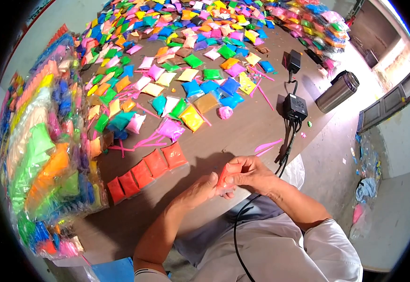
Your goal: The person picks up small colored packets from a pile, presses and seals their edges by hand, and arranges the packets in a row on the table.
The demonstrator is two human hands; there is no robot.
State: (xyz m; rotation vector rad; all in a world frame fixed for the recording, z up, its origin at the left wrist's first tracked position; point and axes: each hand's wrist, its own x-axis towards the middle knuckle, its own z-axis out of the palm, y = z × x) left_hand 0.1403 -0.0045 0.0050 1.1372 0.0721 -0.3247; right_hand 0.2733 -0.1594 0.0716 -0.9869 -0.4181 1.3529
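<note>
Above the table's near edge, a small red packet is pinched between my two hands. My left hand grips its left side, thumb up. My right hand has closed thumb and fingers on its upper right part. The fingers hide much of the packet. To the left of my hands, several red packets lie flat in a slanting row on the brown table, edges touching or overlapping.
Loose coloured packets cover the far table. Bulging clear bags of packets stand at left, more bags at far right. A black cable runs from a black box across my lap. Nearby are a steel flask and pink plastic strips.
</note>
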